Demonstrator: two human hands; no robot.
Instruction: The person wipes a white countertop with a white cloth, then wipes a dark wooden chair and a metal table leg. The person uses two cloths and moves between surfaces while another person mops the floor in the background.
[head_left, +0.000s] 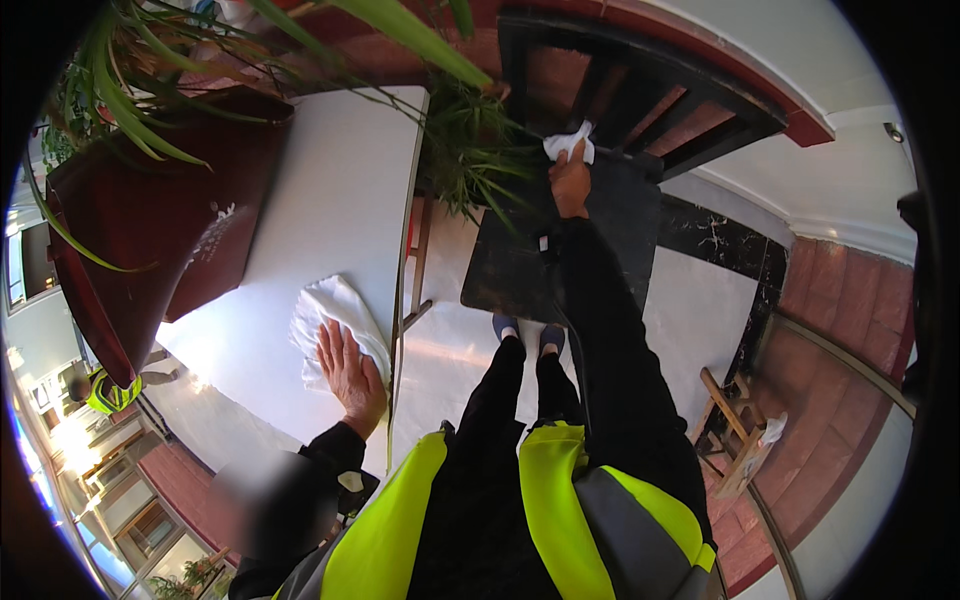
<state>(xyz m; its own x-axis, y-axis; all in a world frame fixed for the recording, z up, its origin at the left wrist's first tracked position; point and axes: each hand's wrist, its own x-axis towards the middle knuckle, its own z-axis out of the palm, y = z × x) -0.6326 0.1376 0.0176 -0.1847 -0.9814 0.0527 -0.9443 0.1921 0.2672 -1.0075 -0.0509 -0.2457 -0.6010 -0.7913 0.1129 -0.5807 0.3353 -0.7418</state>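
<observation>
My left hand lies flat, palm down, on a white cloth spread near the edge of a white tabletop. With my right arm stretched forward, my right hand grips a crumpled white cloth where the seat of a black chair meets its slatted backrest. A dark red folded cover or menu-like board bearing white marks stands on the table, to the left of the flat cloth.
Potted plant leaves hang over the table's far end and beside the chair. A small wooden stool stands at the right by a red tiled surface. Far left, a person in a yellow vest is in the background.
</observation>
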